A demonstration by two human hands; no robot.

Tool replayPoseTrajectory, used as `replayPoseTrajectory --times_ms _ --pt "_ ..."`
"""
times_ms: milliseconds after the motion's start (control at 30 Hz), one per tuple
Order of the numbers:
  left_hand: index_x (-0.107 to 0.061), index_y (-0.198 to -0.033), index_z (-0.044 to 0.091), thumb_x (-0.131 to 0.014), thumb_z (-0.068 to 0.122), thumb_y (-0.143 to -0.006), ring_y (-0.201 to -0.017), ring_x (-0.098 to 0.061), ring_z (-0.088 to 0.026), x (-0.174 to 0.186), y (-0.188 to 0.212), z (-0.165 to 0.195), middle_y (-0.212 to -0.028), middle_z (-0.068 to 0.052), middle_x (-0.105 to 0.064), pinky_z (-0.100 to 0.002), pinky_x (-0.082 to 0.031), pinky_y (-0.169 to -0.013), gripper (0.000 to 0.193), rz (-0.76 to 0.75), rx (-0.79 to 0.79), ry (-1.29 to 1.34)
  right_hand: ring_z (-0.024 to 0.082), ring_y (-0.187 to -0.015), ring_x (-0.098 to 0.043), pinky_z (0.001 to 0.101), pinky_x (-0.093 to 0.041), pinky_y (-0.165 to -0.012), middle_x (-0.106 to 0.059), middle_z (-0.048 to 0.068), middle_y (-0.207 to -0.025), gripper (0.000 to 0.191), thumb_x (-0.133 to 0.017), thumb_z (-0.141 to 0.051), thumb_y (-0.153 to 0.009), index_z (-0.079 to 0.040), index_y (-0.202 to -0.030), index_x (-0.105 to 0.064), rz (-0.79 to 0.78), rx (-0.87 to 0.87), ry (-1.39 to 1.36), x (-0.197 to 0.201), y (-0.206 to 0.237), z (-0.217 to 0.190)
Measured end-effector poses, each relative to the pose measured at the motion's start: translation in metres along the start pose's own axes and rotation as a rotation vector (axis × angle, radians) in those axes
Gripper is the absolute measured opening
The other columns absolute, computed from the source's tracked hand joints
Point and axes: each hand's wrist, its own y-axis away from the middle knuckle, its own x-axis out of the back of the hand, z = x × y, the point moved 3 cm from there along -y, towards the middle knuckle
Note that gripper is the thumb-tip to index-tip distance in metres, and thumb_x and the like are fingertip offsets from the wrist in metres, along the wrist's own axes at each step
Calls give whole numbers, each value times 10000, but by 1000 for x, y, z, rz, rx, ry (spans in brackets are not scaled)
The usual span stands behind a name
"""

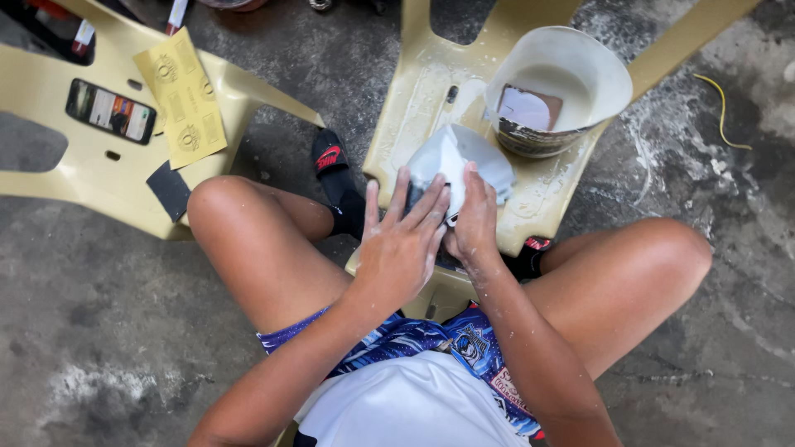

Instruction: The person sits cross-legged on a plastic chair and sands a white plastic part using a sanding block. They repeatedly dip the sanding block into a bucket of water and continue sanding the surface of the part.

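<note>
— Where did we have the pale grey piece (460, 157)?

— On the near end of the overturned yellow chair (414, 108), just short of the white bucket (563, 83) standing at its far end.

— And our hands?

— Our left hand (403, 248) lay flat on it, fingers (426, 207) spread and straight, gripping nothing. Our right hand (474, 219) curled its fingers round the piece's near edge, holding it.

— Anything to the side?

— Yellow sandpaper (182, 99) and a phone (110, 110) lay on a second yellow chair (50, 83).
</note>
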Motion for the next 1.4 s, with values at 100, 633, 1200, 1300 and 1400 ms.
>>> replayPoseTrajectory --times_ms 100,633,1200,1300,1400 --pt "-529 -1501 145 -626 223 -930 -1517 -270 -423 3 -8 -13 -1591 -11 -445 -707 -115 -1182 584 26 40 -34 196 -817 -674 340 -557 -699 -714 151 -995 512 -415 -385 -1072 52 -1189 -655 42 -34 329 5 7 1" --pt "-542 -1488 136 -575 223 -1013 -1521 -263 -441 -13 -44 -47 -1603 -18 -432 -725 -146 -1180 484 93 147 -39 229 -934 -653 385 -550 -823 -672 151 -1099 416 -481 -313 -1102 59 -1216 -626 -98 -9 165 -4 23 15" --pt "-568 -1460 123 -605 218 -966 -1522 -294 -453 9 -19 -2 -1604 -21 -427 -742 -156 -1190 504 137 34 89 236 -944 -703 385 -571 -830 -701 152 -1111 466 -452 -353 -1077 56 -1235 -611 -34 3 66 2 7 -4" --pt "-570 -1459 128 -603 233 -963 -1489 -291 -469 12 -17 -1 -1596 -10 -438 -746 -142 -1144 508 142 12 14 227 -1005 -697 386 -575 -893 -689 150 -1151 450 -470 -341 -1084 52 -1272 -584 -38 40 43 5 10 -3" --pt "-579 -1430 173 -597 232 -975 -1532 -270 -459 14 -35 -17 -1620 5 -422 -709 -144 -1187 460 47 155 -61 217 -975 -649 379 -547 -865 -676 152 -1146 465 -492 -330 -1100 82 -1283 -608 -125 71 195 2 14 2"
